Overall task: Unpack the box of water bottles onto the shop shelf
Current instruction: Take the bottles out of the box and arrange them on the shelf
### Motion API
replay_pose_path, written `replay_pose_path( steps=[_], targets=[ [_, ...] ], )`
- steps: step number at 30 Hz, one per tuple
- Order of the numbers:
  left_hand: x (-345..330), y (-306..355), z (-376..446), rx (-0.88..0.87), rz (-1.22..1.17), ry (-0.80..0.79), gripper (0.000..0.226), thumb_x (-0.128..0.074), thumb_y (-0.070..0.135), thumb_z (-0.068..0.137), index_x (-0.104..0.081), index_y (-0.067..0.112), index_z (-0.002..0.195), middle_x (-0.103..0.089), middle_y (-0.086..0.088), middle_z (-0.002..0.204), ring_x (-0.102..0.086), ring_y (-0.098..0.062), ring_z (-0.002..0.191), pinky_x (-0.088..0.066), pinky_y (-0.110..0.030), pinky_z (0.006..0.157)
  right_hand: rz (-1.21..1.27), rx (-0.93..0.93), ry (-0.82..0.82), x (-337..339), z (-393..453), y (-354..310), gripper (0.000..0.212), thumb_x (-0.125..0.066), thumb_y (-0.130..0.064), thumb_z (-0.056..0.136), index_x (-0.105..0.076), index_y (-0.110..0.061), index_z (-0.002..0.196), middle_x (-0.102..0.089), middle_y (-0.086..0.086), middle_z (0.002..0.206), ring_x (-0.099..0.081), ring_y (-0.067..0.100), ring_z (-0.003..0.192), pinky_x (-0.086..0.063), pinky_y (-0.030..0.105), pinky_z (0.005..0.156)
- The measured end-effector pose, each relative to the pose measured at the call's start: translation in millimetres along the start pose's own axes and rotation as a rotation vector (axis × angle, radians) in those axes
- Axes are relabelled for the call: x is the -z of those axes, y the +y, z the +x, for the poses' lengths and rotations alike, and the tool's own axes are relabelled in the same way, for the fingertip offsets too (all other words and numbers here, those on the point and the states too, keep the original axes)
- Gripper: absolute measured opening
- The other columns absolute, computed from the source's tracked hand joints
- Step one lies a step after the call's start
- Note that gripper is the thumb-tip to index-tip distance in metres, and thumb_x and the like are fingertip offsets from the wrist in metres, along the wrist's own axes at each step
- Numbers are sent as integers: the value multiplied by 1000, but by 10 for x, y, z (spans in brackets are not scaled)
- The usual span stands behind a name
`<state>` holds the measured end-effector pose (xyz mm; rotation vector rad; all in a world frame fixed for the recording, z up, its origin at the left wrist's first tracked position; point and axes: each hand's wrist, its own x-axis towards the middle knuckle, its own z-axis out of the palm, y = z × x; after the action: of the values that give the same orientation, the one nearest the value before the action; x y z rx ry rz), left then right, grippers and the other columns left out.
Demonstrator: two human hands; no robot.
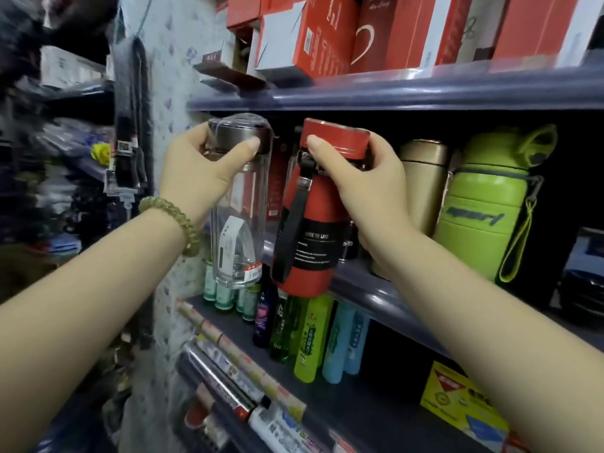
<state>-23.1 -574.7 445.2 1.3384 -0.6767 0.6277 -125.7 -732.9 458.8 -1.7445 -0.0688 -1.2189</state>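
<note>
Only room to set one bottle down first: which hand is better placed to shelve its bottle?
Probably right. The right hand has the red bottle at the shelf edge beside the gold flask; the left hand's clear bottle hangs left of it.

Two water bottles held up at the front of the middle shelf.

The clear bottle (237, 204) was transparent and empty, with a silver band under a clear domed cap and a white paper tag and price sticker near its base; it hung roughly upright, tilted slightly, in front of the left end of the blue-grey shelf (366, 286), its base below the shelf's front edge. Just beside it to the right, the red bottle (310, 223) had a matte red body, a red lid, a black label band with small white print and a black carry strap hanging down its side; it leaned a little, its base also overlapping the shelf's front lip.
</note>
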Motion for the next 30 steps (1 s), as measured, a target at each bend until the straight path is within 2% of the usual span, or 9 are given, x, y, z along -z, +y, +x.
replay_pose_path(
  steps=[3,6,8,10,12,20,23,25,30],
  targets=[
    [69,-95,87,5,10,42,28,-75,43,73,-67,22,91,-65,12,77,-58,-1,68,-48,-23,71,35,-5,-21,-137,30,79,47,-79,-53,62,-68,-24,98,-73,-9,96,-69,7,90,-57,39,86],
    [120,-202,188,-11,-8,70,57,-74,47,69,-64,1,100,-65,6,77,-57,-4,63,-50,-21,63,67,-9,-22,-303,67,128,48,-79,-51,64,-67,-24,102,-72,-8,98,-68,6,91,-57,37,87],
    [164,-272,274,-35,-11,98,68,-74,51,66,-61,-5,103,-67,-2,83,-59,-9,69,-54,-27,68,88,-17,1,-416,108,167,51,-79,-50,64,-65,-24,106,-71,-8,102,-68,5,92,-56,36,88],
    [211,-345,398,-45,-9,116,64,-75,52,66,-64,0,101,-70,-6,90,-62,-13,78,-55,-39,82,105,-15,28,-519,163,210,55,-80,-48,65,-63,-24,111,-70,-9,105,-67,3,94,-56,33,89],
    [249,-426,547,-38,-10,116,55,-75,51,67,-67,7,101,-72,-3,94,-64,-11,83,-55,-40,88,115,-2,41,-626,228,251,55,-80,-45,67,-60,-24,114,-68,-11,108,-66,1,95,-56,29,88],
    [296,-796,959,-47,-1,152,63,-74,55,68,-63,4,102,-70,-4,95,-63,-15,85,-54,-45,89,119,80,128,-1069,463,436,59,-82,-38,69,-56,-22,120,-64,-13,109,-63,0,97,-53,25,90],
    [253,-927,958,-49,-46,159,45,-74,45,73,-64,16,106,-69,6,97,-65,-10,92,-54,-35,90,95,125,134,-1201,450,562,60,-82,-35,70,-55,-19,121,-63,-10,112,-62,2,102,-51,25,93],
    [232,-1012,957,-63,-79,168,42,-73,40,76,-63,19,111,-69,9,100,-66,-9,97,-54,-29,90,94,136,134,-1252,453,643,61,-82,-35,70,-54,-20,122,-62,-6,116,-61,6,105,-51,30,95],
    [196,-1197,1008,-67,-129,203,42,-74,38,75,-63,19,111,-70,7,102,-66,-11,101,-53,-30,92,82,158,152,-1352,513,739,60,-82,-35,70,-53,-22,121,-62,-7,115,-61,6,105,-50,30,95]
  ],
)
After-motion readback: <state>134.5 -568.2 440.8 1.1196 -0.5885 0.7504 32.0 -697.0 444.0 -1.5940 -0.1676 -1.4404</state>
